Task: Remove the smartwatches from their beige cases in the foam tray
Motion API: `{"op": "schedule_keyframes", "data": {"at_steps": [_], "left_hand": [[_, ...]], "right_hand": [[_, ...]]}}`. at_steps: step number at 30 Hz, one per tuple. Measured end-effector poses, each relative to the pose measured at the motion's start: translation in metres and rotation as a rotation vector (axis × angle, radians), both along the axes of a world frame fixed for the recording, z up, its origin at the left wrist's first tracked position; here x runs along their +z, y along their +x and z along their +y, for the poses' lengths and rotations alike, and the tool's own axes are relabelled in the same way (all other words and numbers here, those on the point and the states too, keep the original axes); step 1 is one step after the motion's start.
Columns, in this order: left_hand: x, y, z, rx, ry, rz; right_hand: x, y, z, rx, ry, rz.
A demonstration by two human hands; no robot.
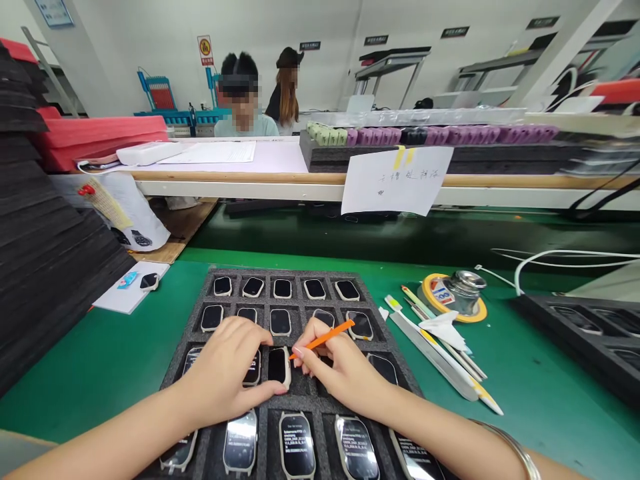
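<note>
A dark foam tray (293, 270) holds rows of smartwatches without straps. My left hand (233, 363) grips a smartwatch (278, 368) by its upper and lower ends, between fingers and thumb. The watch is tilted in its pocket, its screen dark. An orange pointed stick (327, 338) sits pinched in my right hand (335, 357), with its tip against the side of that watch. In the nearest row, a smartwatch (297, 445) and its neighbours show white text on lit screens. Watches in the far rows have dark screens. My hands partly cover several watches in the middle rows.
Right of the tray lie a toothbrush (395, 303), tweezers and thin tools, a tape roll (477, 310) and a glass bottle (465, 290). Another watch tray (575, 293) stands far right. Black foam sheets (45, 253) are stacked left. A person (245, 100) sits beyond the shelf (250, 183).
</note>
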State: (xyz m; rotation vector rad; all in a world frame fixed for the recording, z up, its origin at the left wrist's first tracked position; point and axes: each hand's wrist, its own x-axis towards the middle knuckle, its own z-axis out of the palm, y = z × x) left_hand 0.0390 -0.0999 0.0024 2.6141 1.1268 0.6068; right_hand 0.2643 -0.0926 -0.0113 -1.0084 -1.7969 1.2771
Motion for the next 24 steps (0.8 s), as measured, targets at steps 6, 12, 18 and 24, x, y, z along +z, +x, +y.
{"op": "schedule_keyframes", "data": {"at_steps": [6,12,18,24], "left_hand": [[0.002,-0.011,-0.006,0.031,0.003,0.089],[0.011,-0.016,-0.009,-0.017,0.022,0.176],[0.008,-0.017,-0.008,0.021,0.096,0.261],[0.008,-0.035,-0.014,0.041,0.061,0.176]], "right_hand": [[-0.002,-0.001,-0.002,-0.024,0.023,0.001],[0.013,-0.017,0.001,-0.061,-0.007,0.085],[0.034,-0.059,0.007,0.024,-0.028,0.183],[0.016,-0.074,0.013,0.012,-0.134,0.297]]}}
